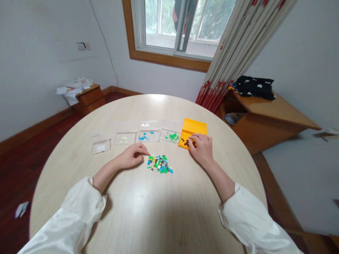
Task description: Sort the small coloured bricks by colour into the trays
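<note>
A loose pile of small building bricks [160, 164] in green, blue, brown, yellow and white lies on the round table [127, 218]. At the pile's left edge rests my left hand [131, 156], fingers loosely bent, thumb and index finger apart, holding nothing visible. My right hand [202, 148] reaches into an open orange box [194, 125] with brown bricks [185, 142] inside. Its thumb and fingertips come together low over those bricks; whatever is between them is too small to make out.
Left of the orange box stand clear cases with green bricks [172, 136], blue bricks [143, 137] and pale yellow bricks [124, 140]. Farthest left is another clear case [101, 146] with a whitish patch. A wooden cabinet [275, 113] stands beyond the table's right side.
</note>
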Available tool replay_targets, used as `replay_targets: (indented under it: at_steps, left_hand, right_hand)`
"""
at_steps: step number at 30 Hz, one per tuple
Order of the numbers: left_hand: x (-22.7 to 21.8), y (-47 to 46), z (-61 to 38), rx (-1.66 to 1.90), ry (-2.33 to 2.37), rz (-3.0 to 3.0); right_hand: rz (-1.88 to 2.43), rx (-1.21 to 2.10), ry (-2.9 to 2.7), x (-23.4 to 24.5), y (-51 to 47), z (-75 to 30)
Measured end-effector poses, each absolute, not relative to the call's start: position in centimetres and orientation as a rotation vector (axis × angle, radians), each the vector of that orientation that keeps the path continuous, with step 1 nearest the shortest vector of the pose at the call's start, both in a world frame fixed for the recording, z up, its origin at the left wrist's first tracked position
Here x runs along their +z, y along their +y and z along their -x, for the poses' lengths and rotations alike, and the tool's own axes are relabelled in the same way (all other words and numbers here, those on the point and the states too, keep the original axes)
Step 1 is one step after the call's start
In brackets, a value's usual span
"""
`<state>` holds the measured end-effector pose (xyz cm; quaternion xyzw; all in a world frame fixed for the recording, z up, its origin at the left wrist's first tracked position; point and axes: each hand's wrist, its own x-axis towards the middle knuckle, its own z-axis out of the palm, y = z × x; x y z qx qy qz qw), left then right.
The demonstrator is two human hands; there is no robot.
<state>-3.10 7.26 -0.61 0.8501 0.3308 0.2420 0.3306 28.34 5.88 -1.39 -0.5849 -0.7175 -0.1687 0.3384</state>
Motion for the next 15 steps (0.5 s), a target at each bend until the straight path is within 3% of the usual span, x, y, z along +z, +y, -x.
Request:
replay_targets:
  at_steps: [15]
  left_hand:
    - [-1.09, 7.58, 3.05, 0.651, 0.849, -2.249]
  right_hand:
    - [1.436, -0.43, -1.9, -1.47, 5.82, -27.89]
